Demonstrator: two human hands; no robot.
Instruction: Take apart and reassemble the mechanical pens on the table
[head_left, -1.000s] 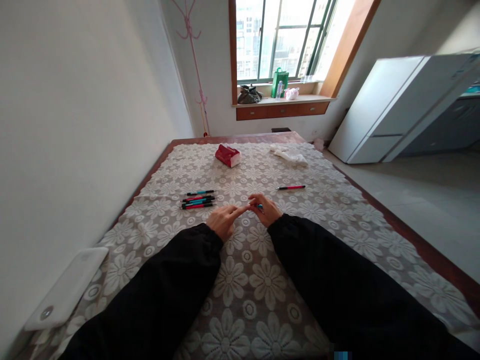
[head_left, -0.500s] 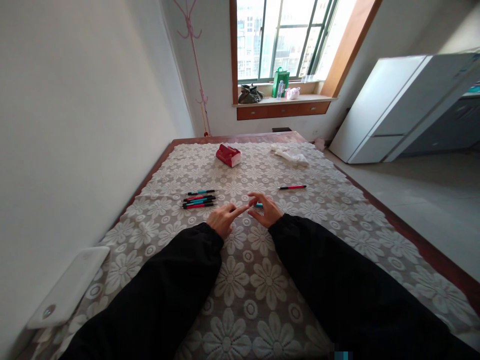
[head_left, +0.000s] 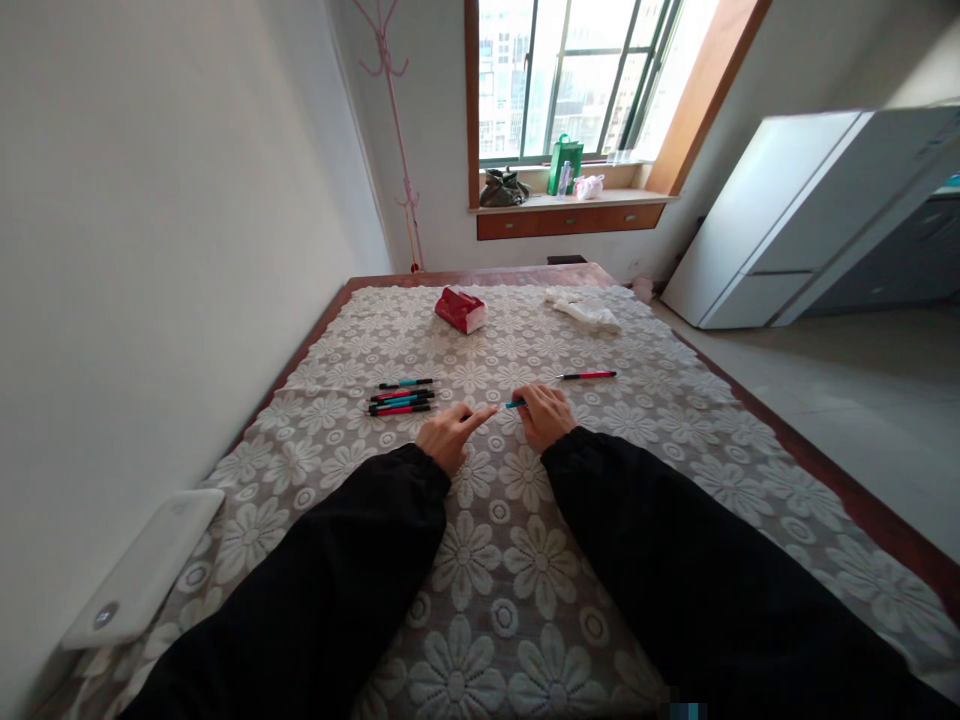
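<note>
Both of the person's hands lie low over a table covered with a flower-patterned lace cloth point(head_left: 525, 560), the arms in black sleeves. The right hand point(head_left: 545, 417) is curled, its fingers closed around a teal pen point(head_left: 514, 404); only a short teal length shows, sticking out to the left of the fingers just above the cloth, and the rest is hidden inside the hand. The left hand point(head_left: 448, 437) is loosely closed with the forefinger stretched out to the right, its tip just beside the visible end of the pen; whether it touches cannot be told, and the hand grips nothing. To the left of the hands, near them, a small bundle of pens point(head_left: 400, 400) in teal, red and black lies side by side on the cloth. A single red pen point(head_left: 589, 376) lies apart, beyond and to the right of the right hand. Farther back on the table sit a red tissue pack point(head_left: 460, 309) and a crumpled white cloth point(head_left: 585, 311). A white flat device point(head_left: 142, 578) rests at the near left edge against the wall.
</note>
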